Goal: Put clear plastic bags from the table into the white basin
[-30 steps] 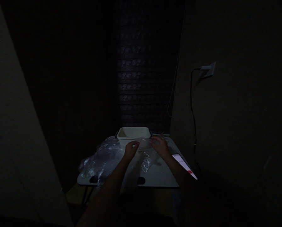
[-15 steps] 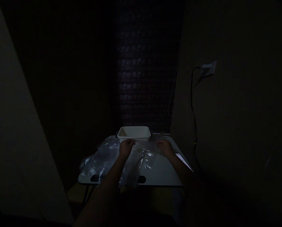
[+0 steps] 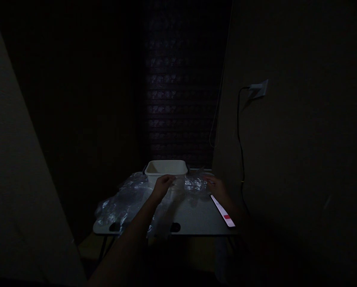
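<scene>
A clear plastic bag (image 3: 195, 183) is stretched between my two hands over the white table (image 3: 193, 221). My left hand (image 3: 163, 186) is closed at the bag's left side, just in front of a white plastic basin (image 3: 166, 169). At the right side my right hand (image 3: 216, 186) grips the bag, its fingers bent; the dim light blurs their exact hold. More clear plastic bags (image 3: 121, 203) lie crumpled in a heap on the table's left part, partly behind my left forearm.
A lit phone (image 3: 223, 211) lies at the table's right edge beneath my right forearm. Against the right wall hangs a black cable (image 3: 240, 139) from a socket (image 3: 259, 89). Behind the table is a dark window blind (image 3: 163, 103). The room is very dark.
The bag between my hands has been lifted and gathered from hanging low over the table. My right hand has shifted slightly, and more of the phone shows.
</scene>
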A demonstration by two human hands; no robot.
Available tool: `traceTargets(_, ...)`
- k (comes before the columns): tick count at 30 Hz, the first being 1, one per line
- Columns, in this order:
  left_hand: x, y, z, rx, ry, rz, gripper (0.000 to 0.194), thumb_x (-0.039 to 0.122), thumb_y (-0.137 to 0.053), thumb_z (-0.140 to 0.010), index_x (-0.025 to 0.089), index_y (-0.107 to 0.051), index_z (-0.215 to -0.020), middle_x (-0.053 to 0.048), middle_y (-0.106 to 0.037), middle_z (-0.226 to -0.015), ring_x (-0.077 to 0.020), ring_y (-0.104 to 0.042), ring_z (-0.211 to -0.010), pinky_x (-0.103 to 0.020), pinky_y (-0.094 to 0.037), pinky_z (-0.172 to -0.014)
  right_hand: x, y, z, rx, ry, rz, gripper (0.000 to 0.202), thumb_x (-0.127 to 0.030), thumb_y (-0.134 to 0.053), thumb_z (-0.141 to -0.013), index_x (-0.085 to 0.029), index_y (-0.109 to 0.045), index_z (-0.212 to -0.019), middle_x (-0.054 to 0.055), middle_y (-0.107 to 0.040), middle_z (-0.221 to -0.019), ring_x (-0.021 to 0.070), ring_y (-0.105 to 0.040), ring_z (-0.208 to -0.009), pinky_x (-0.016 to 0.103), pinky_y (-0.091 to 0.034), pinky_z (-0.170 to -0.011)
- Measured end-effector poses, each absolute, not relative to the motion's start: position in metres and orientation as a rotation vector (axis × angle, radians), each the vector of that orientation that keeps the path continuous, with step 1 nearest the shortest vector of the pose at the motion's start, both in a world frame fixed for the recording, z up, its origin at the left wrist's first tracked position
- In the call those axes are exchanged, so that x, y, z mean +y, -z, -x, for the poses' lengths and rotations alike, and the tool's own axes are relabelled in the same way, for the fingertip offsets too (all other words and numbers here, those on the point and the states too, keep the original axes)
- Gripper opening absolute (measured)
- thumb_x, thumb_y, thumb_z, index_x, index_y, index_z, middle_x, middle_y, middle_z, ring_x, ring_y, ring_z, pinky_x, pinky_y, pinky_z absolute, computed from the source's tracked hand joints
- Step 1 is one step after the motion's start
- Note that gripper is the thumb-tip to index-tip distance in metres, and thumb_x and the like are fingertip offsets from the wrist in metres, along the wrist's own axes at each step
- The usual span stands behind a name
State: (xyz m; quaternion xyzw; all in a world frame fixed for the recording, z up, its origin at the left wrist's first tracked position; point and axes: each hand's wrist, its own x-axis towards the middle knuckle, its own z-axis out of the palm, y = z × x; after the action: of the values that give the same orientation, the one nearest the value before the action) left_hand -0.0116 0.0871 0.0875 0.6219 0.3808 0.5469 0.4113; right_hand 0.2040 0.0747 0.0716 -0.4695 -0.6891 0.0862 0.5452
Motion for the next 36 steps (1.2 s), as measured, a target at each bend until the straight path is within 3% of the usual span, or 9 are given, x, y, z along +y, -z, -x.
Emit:
traceTargets(5, 0.081, -0.086, 0.009, 0.902, -1.309, -1.818, 0.014, 0.026, -0.052, -0.057, 0.013, -0.058, -0.062, -0.008, -0.050, -0.101, -0.0189, -0.046, -0.090, -0.028, -0.036, -0.075, 0.050, -0.069, -0.223, -1.764, -0.085, 1.043, 0.021, -0.020, -0.041, -0.066, -0.019, -0.056, -0.080, 0.004, -0.053, -0.093, 0.0138, -0.046, -0.088, 0.029, -0.035, -0.078)
traceTargets(8, 0.080, -0.074, 0.011, 0.954, -1.114, -1.962, 0.021, 0.017, -0.049, -0.057, 0.013, -0.057, -0.076, -0.008, -0.046, -0.106, -0.0186, -0.045, -0.090, -0.027, -0.038, -0.072, 0.044, -0.053, -0.233, -1.890, -0.115, 1.096, 0.022, -0.017, -0.040, -0.065, -0.020, -0.057, -0.079, 0.003, -0.055, -0.091, 0.0137, -0.047, -0.087, 0.029, -0.035, -0.078)
traceTargets(12, 0.079, -0.054, 0.015, 1.097, -0.759, -2.211, 0.045, 0.003, -0.039, -0.054, 0.012, -0.048, -0.098, -0.007, -0.047, -0.105, -0.0163, -0.043, -0.093, -0.027, -0.034, -0.077, 0.045, -0.030, -0.242, -2.032, -0.220, 1.260, 0.036, -0.010, -0.036, -0.061, -0.018, -0.050, -0.094, 0.004, -0.053, -0.096, 0.0141, -0.047, -0.088, 0.030, -0.035, -0.078)
traceTargets(18, 0.075, -0.038, 0.011, 1.061, -0.308, -2.322, 0.041, 0.005, -0.041, -0.052, 0.011, -0.053, -0.090, -0.004, -0.054, -0.095, -0.0165, -0.046, -0.088, -0.025, -0.033, -0.077, 0.045, -0.024, -0.238, -2.226, -0.285, 1.381, 0.048, -0.005, -0.032, -0.056, -0.014, -0.045, -0.101, 0.006, -0.054, -0.093, 0.0137, -0.047, -0.086, 0.026, -0.035, -0.076)
traceTargets(24, 0.075, -0.031, 0.001, 1.013, -0.330, -2.119, 0.041, 0.005, -0.042, -0.052, 0.013, -0.053, -0.090, -0.002, -0.054, -0.093, -0.0157, -0.047, -0.082, -0.023, -0.036, -0.069, 0.039, -0.031, -0.228, -2.316, -0.172, 1.599, 0.042, -0.010, -0.033, -0.061, -0.014, -0.045, -0.100, 0.007, -0.053, -0.095, 0.0145, -0.047, -0.086, 0.025, -0.035, -0.074)
traceTargets(28, 0.075, -0.026, -0.003, 0.912, -0.373, -1.902, 0.026, 0.013, -0.045, -0.055, 0.010, -0.057, -0.078, -0.003, -0.058, -0.073, -0.0135, -0.049, -0.066, -0.022, -0.035, -0.056, 0.036, -0.041, -0.221, -2.193, 0.114, 1.905, 0.034, -0.014, -0.034, -0.064, -0.013, -0.048, -0.095, 0.010, -0.051, -0.096, 0.0179, -0.046, -0.088, 0.028, -0.034, -0.073)
traceTargets(31, 0.075, -0.025, -0.003, 0.917, -0.398, -1.742, 0.024, 0.013, -0.047, -0.053, 0.010, -0.057, -0.075, -0.001, -0.055, -0.060, -0.0087, -0.044, -0.051, -0.020, -0.031, -0.047, 0.034, -0.038, -0.211, -2.303, 0.139, 1.861, 0.030, -0.017, -0.033, -0.068, -0.013, -0.049, -0.093, 0.010, -0.051, -0.095, 0.0177, -0.046, -0.087, 0.028, -0.034, -0.073)
traceTargets(33, 0.075, -0.026, -0.002, 0.927, -0.424, -1.641, 0.025, 0.014, -0.047, -0.052, 0.011, -0.057, -0.075, 0.000, -0.052, -0.056, -0.0066, -0.041, -0.046, -0.020, -0.029, -0.045, 0.032, -0.028, -0.203, -2.427, 0.104, 1.669, 0.035, -0.026, -0.030, -0.072, -0.014, -0.043, -0.102, 0.010, -0.046, -0.105, 0.0177, -0.040, -0.095, 0.029, -0.030, -0.078)
traceTargets(36, 0.077, -0.026, -0.004, 0.936, -0.487, -1.503, 0.024, 0.018, -0.048, -0.054, 0.013, -0.055, -0.076, 0.000, -0.053, -0.061, -0.0070, -0.043, -0.049, -0.020, -0.031, -0.049, 0.030, -0.007, -0.192, -2.493, 0.065, 1.575, 0.048, -0.041, -0.023, -0.074, -0.014, -0.030, -0.113, 0.011, -0.027, -0.120, 0.0213, -0.021, -0.109, 0.036, -0.020, -0.086)
